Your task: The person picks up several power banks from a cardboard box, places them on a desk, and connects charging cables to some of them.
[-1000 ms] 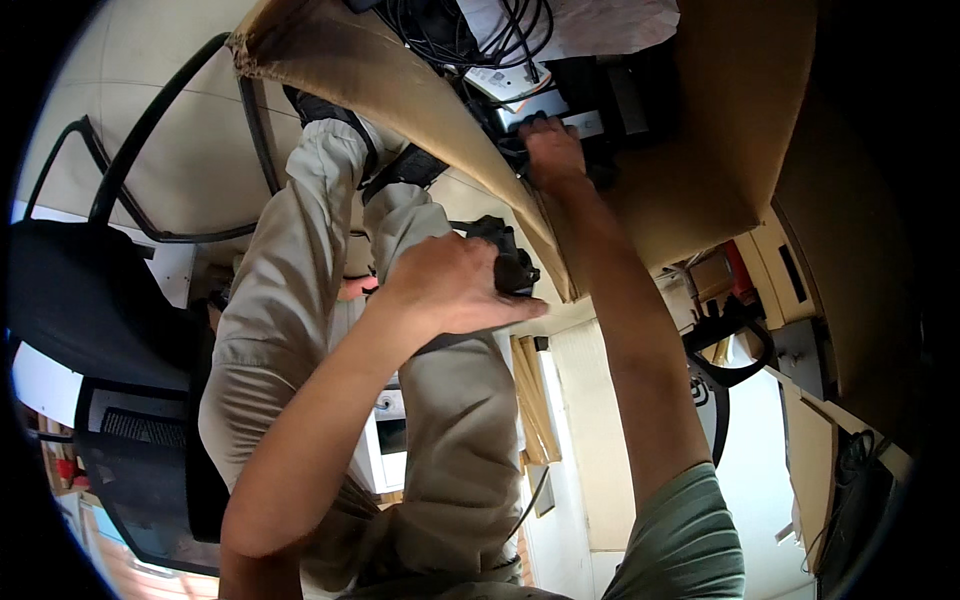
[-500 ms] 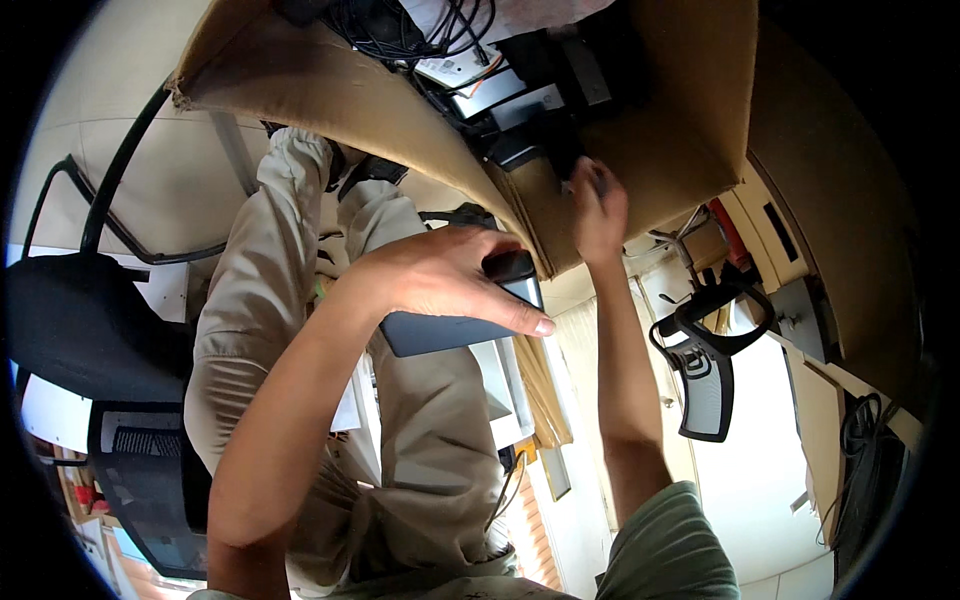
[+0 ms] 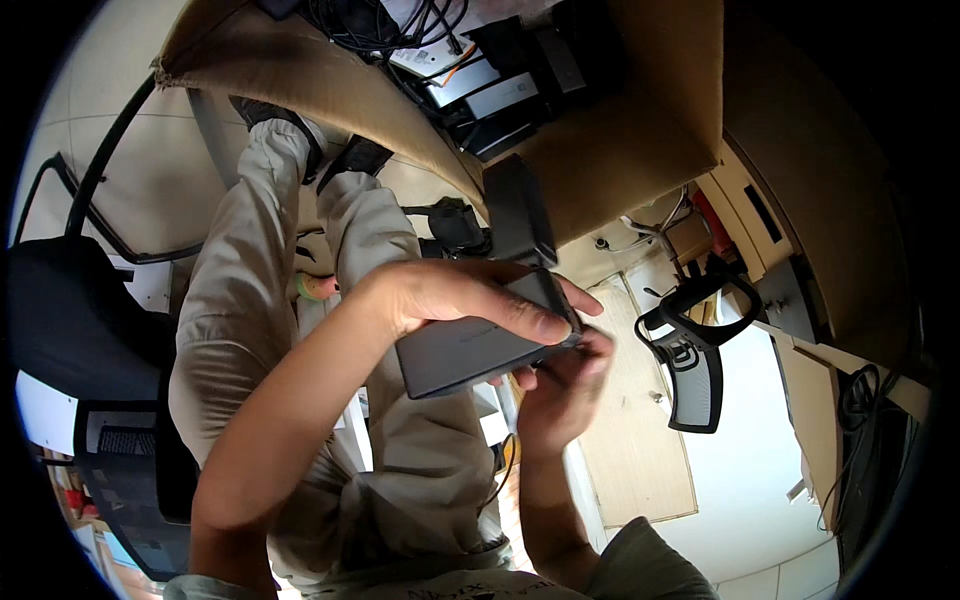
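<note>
Dark grey flat device (image 3: 470, 350), one of its kind in hand, sits mid-picture over the person's lap, its long axis running from 8 o'clock up to 2 o'clock. The left hand (image 3: 455, 295) closes over its upper edge; the right hand (image 3: 560, 375) pinches its 3 o'clock end from below. Farther, at 12 o'clock, one open cardboard box (image 3: 620, 150) holds black units and cables.
</note>
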Demonstrator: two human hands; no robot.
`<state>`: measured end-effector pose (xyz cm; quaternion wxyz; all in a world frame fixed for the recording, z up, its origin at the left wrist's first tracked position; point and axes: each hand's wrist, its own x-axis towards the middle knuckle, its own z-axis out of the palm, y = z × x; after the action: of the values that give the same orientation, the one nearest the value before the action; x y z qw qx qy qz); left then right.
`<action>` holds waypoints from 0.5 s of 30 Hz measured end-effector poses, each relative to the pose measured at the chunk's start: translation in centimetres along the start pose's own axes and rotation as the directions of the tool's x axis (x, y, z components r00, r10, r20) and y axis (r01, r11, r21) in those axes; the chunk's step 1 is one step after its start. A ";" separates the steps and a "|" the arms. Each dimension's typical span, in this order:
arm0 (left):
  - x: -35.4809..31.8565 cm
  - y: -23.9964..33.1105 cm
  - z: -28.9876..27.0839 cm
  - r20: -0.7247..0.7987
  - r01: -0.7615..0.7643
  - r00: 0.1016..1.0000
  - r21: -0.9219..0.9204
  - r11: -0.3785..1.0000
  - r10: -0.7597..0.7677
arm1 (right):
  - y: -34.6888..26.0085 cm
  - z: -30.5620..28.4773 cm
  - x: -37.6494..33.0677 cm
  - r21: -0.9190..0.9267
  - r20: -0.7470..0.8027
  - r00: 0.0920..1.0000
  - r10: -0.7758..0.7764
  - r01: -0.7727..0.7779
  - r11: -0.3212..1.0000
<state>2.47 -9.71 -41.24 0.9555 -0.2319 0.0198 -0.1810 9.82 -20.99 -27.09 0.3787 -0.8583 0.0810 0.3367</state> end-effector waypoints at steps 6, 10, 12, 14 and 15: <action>2.4 -3.8 0.9 -0.098 0.155 0.983 -0.045 0.987 -0.158 | 1.8 -2.9 -6.6 -0.334 0.043 0.990 -0.132 0.139 0.933; 3.6 -4.3 0.6 -0.001 0.202 0.979 0.136 0.970 -0.203 | 3.3 -5.6 -8.2 -0.636 0.166 0.947 -0.276 0.317 0.704; 3.8 -5.2 1.0 -0.143 0.269 0.962 0.388 0.881 -0.231 | 4.3 -6.3 -10.1 -0.594 0.109 0.961 -0.253 0.267 0.758; 4.0 -4.7 2.0 -0.317 0.372 0.922 0.560 0.740 -0.224 | 4.3 -7.4 -11.9 -0.419 -0.044 0.999 -0.010 -0.010 0.908; 4.3 -5.8 1.4 -0.318 0.377 0.920 0.561 0.737 -0.229 | 3.8 -8.1 -12.4 -0.471 0.013 1.000 0.023 -0.014 0.882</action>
<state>4.68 -15.40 -37.17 0.9269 0.1120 0.0311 -0.3568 3.13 -30.76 -17.48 0.1567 -0.9206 0.0019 0.3577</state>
